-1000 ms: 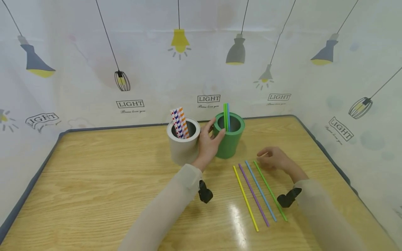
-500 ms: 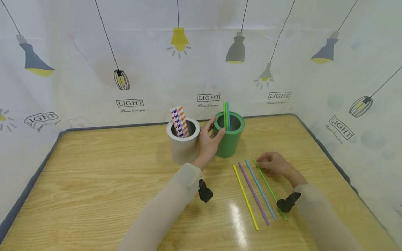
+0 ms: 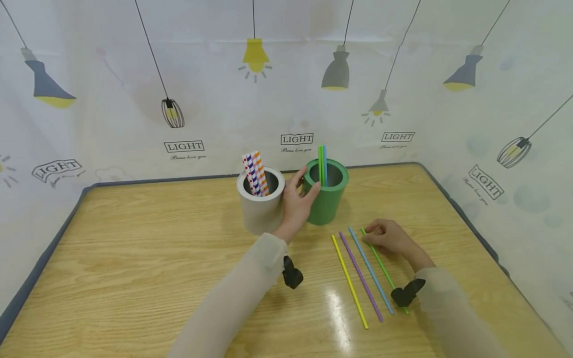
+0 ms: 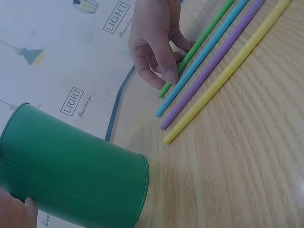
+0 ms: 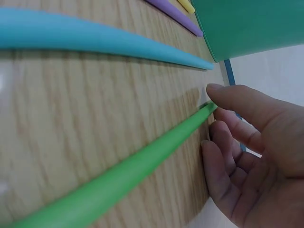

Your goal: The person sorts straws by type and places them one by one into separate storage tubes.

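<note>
My left hand (image 3: 296, 208) holds the green cup (image 3: 329, 206) at its left side, thumb in front and fingers toward the back. Green and blue straws (image 3: 321, 161) stand in that cup. On the table, my right hand (image 3: 390, 236) pinches the far end of a green straw (image 3: 379, 261) between thumb and forefinger; the right wrist view shows the thumb (image 5: 237, 99) over the straw's tip. Left of it lie a blue straw (image 3: 371, 271), a purple straw (image 3: 361, 277) and a yellow straw (image 3: 350, 282), roughly side by side.
A white cup (image 3: 261, 216) with patterned paper straws (image 3: 256, 174) stands just left of my left hand. The wooden table (image 3: 147, 258) ends at a wall covering (image 3: 215, 89) printed with lamps, behind and at the sides.
My right hand has come left and down onto the far end of the green straw and now pinches it. The left hand keeps its place on the green cup.
</note>
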Demonstrator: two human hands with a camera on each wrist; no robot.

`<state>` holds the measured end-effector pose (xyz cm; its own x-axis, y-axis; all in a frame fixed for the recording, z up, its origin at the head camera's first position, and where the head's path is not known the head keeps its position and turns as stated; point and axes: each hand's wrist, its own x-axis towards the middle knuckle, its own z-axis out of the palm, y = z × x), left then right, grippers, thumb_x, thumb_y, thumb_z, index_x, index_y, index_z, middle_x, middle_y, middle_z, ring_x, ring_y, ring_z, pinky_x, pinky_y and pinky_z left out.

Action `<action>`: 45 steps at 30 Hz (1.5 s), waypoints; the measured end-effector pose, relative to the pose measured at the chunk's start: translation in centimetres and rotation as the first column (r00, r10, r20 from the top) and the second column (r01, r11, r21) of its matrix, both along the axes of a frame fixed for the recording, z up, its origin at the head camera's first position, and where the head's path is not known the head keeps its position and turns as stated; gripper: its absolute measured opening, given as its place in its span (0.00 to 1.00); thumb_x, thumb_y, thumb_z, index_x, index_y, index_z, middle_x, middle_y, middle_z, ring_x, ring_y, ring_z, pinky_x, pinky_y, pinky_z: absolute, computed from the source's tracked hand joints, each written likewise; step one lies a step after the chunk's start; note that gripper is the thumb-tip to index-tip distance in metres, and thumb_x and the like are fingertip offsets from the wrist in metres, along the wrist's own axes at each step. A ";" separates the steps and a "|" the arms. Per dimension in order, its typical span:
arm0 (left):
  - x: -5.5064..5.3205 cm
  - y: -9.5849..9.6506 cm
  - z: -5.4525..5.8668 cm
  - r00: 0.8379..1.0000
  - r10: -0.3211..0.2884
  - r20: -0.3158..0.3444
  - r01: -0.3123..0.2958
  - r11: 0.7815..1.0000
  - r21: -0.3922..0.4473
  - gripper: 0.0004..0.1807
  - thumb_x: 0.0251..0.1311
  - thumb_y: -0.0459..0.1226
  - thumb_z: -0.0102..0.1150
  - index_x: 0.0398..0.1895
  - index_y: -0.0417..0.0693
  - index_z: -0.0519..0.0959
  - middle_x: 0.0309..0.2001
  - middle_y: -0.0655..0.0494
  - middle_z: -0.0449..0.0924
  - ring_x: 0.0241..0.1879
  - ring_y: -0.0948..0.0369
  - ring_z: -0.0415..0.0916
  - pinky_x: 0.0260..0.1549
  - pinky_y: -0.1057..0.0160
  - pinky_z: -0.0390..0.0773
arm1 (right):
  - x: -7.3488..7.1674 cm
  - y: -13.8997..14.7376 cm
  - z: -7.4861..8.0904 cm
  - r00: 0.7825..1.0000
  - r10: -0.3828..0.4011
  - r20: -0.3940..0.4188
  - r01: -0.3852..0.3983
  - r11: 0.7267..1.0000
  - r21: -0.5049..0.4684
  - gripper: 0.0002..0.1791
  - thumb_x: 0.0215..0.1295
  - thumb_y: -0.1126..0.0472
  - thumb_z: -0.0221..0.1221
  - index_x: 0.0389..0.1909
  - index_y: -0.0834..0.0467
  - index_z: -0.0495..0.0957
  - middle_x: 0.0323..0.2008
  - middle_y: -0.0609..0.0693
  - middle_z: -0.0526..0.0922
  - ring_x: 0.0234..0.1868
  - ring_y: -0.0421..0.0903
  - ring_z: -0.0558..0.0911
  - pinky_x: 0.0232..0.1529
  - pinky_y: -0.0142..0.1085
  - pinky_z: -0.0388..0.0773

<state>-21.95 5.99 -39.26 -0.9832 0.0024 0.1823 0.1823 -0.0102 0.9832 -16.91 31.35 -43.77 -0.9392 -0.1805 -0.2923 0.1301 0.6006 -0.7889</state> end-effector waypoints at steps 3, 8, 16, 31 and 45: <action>-0.1 0.0 0.0 1.000 0.003 -0.003 -0.003 1.000 0.001 0.30 0.57 0.39 0.60 0.64 0.46 0.65 0.60 0.45 0.60 0.60 0.52 0.62 0.57 0.55 0.68 | -0.2 0.0 -0.3 1.000 -0.006 -0.011 0.006 1.000 0.012 0.18 0.58 0.62 0.61 0.44 0.71 0.70 0.23 0.51 0.73 0.20 0.41 0.71 0.18 0.30 0.71; -0.2 -0.1 0.0 1.000 0.004 0.002 -0.004 1.000 0.003 0.30 0.57 0.39 0.60 0.64 0.47 0.65 0.60 0.47 0.60 0.60 0.53 0.62 0.57 0.55 0.67 | -0.3 -0.2 -0.3 0.999 -0.028 -0.038 0.030 0.998 0.050 0.18 0.57 0.62 0.62 0.43 0.70 0.72 0.23 0.50 0.71 0.19 0.41 0.70 0.18 0.29 0.70; -0.4 -0.2 0.2 1.000 0.007 0.001 -0.007 1.000 0.005 0.30 0.57 0.39 0.60 0.64 0.47 0.65 0.61 0.46 0.60 0.60 0.53 0.62 0.57 0.56 0.67 | -0.3 -0.8 0.1 0.996 -0.058 -0.070 0.064 0.993 0.098 0.17 0.57 0.62 0.62 0.40 0.71 0.74 0.25 0.52 0.74 0.22 0.41 0.71 0.21 0.30 0.73; -0.4 -0.2 0.1 1.000 0.006 -0.005 -0.006 1.000 0.009 0.30 0.57 0.39 0.60 0.64 0.46 0.65 0.59 0.45 0.61 0.59 0.52 0.62 0.57 0.56 0.68 | -0.5 -0.9 0.5 0.992 -0.127 -0.006 0.127 0.983 0.135 0.16 0.61 0.63 0.57 0.43 0.73 0.75 0.32 0.56 0.79 0.28 0.43 0.75 0.27 0.33 0.79; -0.2 0.0 -0.3 1.000 -0.006 -0.002 0.006 1.000 0.016 0.31 0.57 0.40 0.60 0.64 0.47 0.65 0.59 0.45 0.60 0.59 0.51 0.62 0.57 0.56 0.68 | -1.2 0.8 5.3 0.977 -0.172 -0.128 0.172 0.985 -0.012 0.23 0.66 0.61 0.50 0.52 0.76 0.68 0.40 0.67 0.76 0.31 0.44 0.77 0.35 0.43 0.82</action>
